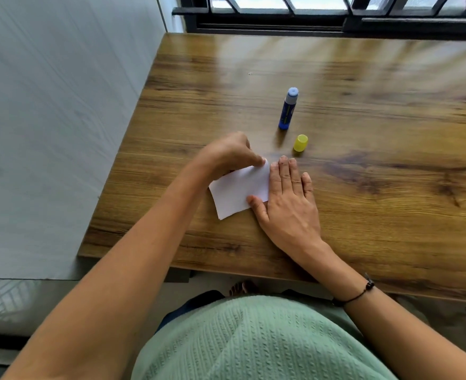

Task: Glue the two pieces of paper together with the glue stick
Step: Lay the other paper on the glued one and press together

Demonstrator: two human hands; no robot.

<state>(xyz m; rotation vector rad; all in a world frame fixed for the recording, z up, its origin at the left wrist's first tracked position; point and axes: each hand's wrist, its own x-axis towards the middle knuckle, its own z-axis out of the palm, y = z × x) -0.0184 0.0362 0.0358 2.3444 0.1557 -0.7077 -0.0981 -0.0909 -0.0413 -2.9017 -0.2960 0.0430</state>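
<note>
White paper (236, 192) lies flat on the wooden table (363, 187) near its front edge; I cannot tell two sheets apart. My right hand (286, 204) lies flat, fingers straight, pressing the paper's right side. My left hand (230, 152) has curled fingers and pinches the paper's far corner between thumb and fingertip. A blue glue stick (288, 108) stands upright and uncapped beyond the hands. Its yellow cap (300, 143) sits on the table just in front and to the right of it.
The table's left edge runs beside a pale wall (61, 133). A dark window frame (308, 20) lines the table's far edge. Bare wood stretches to the right of the hands.
</note>
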